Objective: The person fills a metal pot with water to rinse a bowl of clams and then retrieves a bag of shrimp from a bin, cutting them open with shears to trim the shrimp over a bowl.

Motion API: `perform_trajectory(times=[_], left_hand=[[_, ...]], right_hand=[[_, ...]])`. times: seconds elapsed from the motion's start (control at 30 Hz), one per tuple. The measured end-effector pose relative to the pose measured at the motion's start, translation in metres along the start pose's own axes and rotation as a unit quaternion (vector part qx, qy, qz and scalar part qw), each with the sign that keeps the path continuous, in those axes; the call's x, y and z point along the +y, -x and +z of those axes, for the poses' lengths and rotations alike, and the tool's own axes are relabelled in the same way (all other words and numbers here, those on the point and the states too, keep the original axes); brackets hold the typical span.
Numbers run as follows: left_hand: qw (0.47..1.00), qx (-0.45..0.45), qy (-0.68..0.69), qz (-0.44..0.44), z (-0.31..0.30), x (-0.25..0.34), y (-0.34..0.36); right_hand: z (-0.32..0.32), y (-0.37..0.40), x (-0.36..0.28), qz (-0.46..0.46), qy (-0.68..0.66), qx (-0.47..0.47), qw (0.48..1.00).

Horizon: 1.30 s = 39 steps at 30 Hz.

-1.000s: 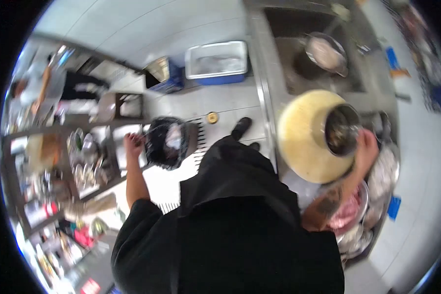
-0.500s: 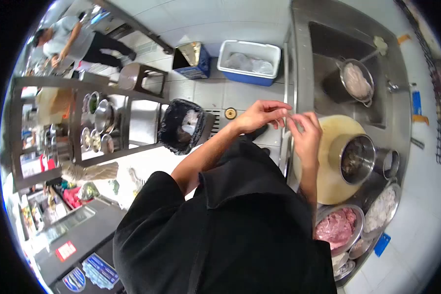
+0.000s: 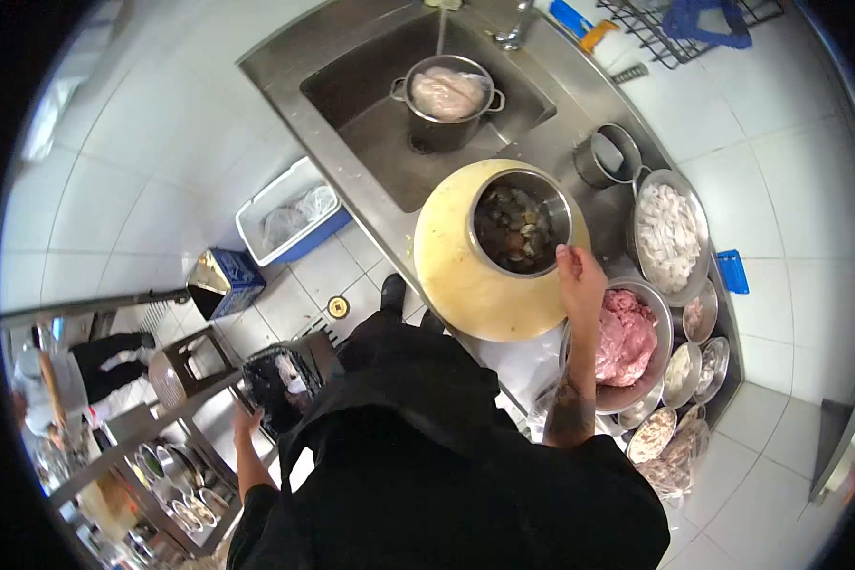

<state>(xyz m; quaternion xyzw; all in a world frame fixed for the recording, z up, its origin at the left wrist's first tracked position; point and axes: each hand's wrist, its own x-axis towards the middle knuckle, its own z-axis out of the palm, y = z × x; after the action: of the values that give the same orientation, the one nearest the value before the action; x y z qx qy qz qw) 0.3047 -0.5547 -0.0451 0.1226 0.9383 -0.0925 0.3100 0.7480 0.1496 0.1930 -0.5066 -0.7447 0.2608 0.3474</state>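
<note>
On the round yellow cutting board (image 3: 461, 294) stands a steel bowl (image 3: 484, 249) holding dark, shell-like pieces. The fingers of my right hand (image 3: 579, 277) are closed on the bowl's near right rim. My left hand (image 3: 247, 421) is low at the left, beside the black-lined bin (image 3: 299, 397); its fingers are too small and partly hidden to make out. Just right of my right forearm is a large bowl of pink raw meat (image 3: 625, 337).
The sink (image 3: 351, 123) holds a pot with pale meat (image 3: 448, 93). Along the right are a tray of white pieces (image 3: 668, 236), an empty-looking steel pot (image 3: 608, 155) and smaller bowls. A blue-white cooler (image 3: 299, 214) sits on the floor. Another person (image 3: 57, 380) stands far left.
The view has turned toward the counter. My hands, close together before, are now apart: the right has gone to the bowl's rim, the left down beside the bin.
</note>
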Motion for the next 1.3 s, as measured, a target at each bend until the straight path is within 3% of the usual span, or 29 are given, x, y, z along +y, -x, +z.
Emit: perform_trajectory(times=[0.03, 0.07, 0.13, 0.17, 0.2, 0.23, 0.3, 0.33, 0.37, 0.4, 0.43, 0.47, 0.5, 0.53, 0.6, 0.67, 0.73, 0.8, 0.87, 0.9, 0.93, 0.97, 1.0, 1.07, 1.1, 1.13, 1.17, 1.2, 1.3], left_hand=[[0.978, -0.136, 0.153, -0.037, -0.075, 0.071, 0.059], [0.984, -0.111, 0.134, 0.044, -0.060, 0.055, 0.022], [0.975, -0.042, 0.083, 0.201, -0.031, 0.025, -0.046], [0.883, 0.123, -0.263, 0.369, -0.057, 0.072, -0.064], [0.905, 0.214, -0.084, 0.359, -0.101, 0.141, -0.050], [0.945, 0.182, 0.154, 0.225, -0.138, 0.214, -0.041], [0.895, 0.219, 0.226, 0.316, -0.195, 0.343, -0.067], [0.892, 0.184, 0.281, 0.303, -0.225, 0.416, -0.071], [0.859, 0.121, 0.341, 0.361, -0.240, 0.482, -0.097], [0.833, 0.092, 0.342, 0.425, -0.279, 0.560, -0.077], [0.760, -0.003, 0.441, 0.478, -0.279, 0.633, -0.105], [0.755, -0.004, 0.368, 0.543, -0.298, 0.701, -0.110], [0.733, 0.080, 0.275, 0.616, -0.315, 0.767, -0.107], [0.769, -0.022, 0.246, 0.590, -0.338, 0.834, -0.098], [0.744, 0.200, 0.083, 0.632, -0.331, 0.974, -0.141], [0.737, 0.262, 0.084, 0.617, -0.360, 1.051, -0.114], [0.750, 0.276, 0.044, 0.599, -0.339, 1.123, -0.145], [0.761, 0.293, -0.014, 0.579, -0.337, 1.159, -0.152], [0.816, 0.058, 0.037, 0.574, -0.366, 1.153, -0.151], [0.763, 0.061, -0.016, 0.643, -0.327, 1.207, -0.230], [0.765, 0.066, -0.024, 0.640, -0.323, 1.210, -0.252], [0.772, -0.259, 0.143, 0.563, -0.328, 1.210, -0.266], [0.669, -0.550, 0.292, 0.405, -0.331, 1.205, -0.272], [0.725, -0.455, 0.347, 0.383, -0.338, 1.145, -0.218], [0.710, -0.451, 0.335, 0.424, -0.356, 1.117, -0.193], [0.692, -0.448, 0.325, 0.464, -0.371, 1.095, -0.169], [0.644, -0.473, 0.353, 0.487, -0.373, 1.079, -0.152], [0.592, -0.496, 0.381, 0.508, -0.375, 1.067, -0.136], [0.591, -0.583, 0.337, 0.443, -0.376, 1.047, -0.099]], right_hand=[[0.000, -0.002, 0.003, 0.102, -0.043, -0.018, 0.994], [0.003, 0.002, 0.005, 0.207, -0.087, -0.037, 0.974], [0.016, 0.015, 0.004, 0.227, -0.087, -0.015, 0.970], [0.025, 0.017, 0.001, 0.232, -0.088, 0.007, 0.969], [0.030, 0.009, 0.000, 0.231, -0.087, 0.031, 0.969], [0.022, 0.000, -0.006, 0.248, -0.087, -0.083, 0.961], [0.040, 0.012, 0.000, 0.338, -0.268, -0.023, 0.902], [0.044, 0.016, 0.018, 0.296, -0.291, -0.044, 0.909], [0.046, 0.013, 0.027, 0.373, -0.215, -0.054, 0.901], [0.056, 0.019, 0.045, 0.355, -0.235, -0.023, 0.905], [0.048, 0.007, 0.015, 0.411, -0.206, -0.005, 0.888], [0.061, 0.009, 0.032, 0.388, -0.255, 0.025, 0.885], [0.075, 0.011, 0.047, 0.352, -0.289, 0.059, 0.888], [0.067, -0.002, 0.020, 0.418, -0.167, 0.036, 0.892], [0.095, -0.009, 0.014, 0.410, -0.285, 0.128, 0.857], [0.115, -0.004, 0.011, 0.443, -0.110, 0.108, 0.883], [0.141, -0.039, -0.038, 0.437, -0.324, 0.218, 0.810], [0.161, -0.062, -0.053, 0.461, -0.308, 0.222, 0.802], [0.168, -0.097, -0.078, 0.465, -0.259, 0.190, 0.825], [0.184, -0.097, -0.066, 0.434, -0.259, 0.183, 0.843], [0.187, -0.112, -0.068, 0.432, -0.189, 0.128, 0.872], [0.197, -0.121, -0.054, 0.424, -0.163, 0.102, 0.885], [0.203, -0.133, -0.041, 0.405, -0.149, 0.083, 0.898], [0.208, -0.167, -0.017, 0.458, -0.266, 0.015, 0.848], [0.222, -0.184, 0.004, 0.449, -0.269, 0.000, 0.852], [0.232, -0.212, -0.007, 0.503, -0.396, 0.040, 0.768], [0.249, -0.229, 0.015, 0.544, -0.358, 0.009, 0.759], [0.268, -0.245, 0.031, 0.533, -0.327, 0.002, 0.781], [0.312, -0.295, 0.039, 0.523, -0.229, 0.059, 0.819]])
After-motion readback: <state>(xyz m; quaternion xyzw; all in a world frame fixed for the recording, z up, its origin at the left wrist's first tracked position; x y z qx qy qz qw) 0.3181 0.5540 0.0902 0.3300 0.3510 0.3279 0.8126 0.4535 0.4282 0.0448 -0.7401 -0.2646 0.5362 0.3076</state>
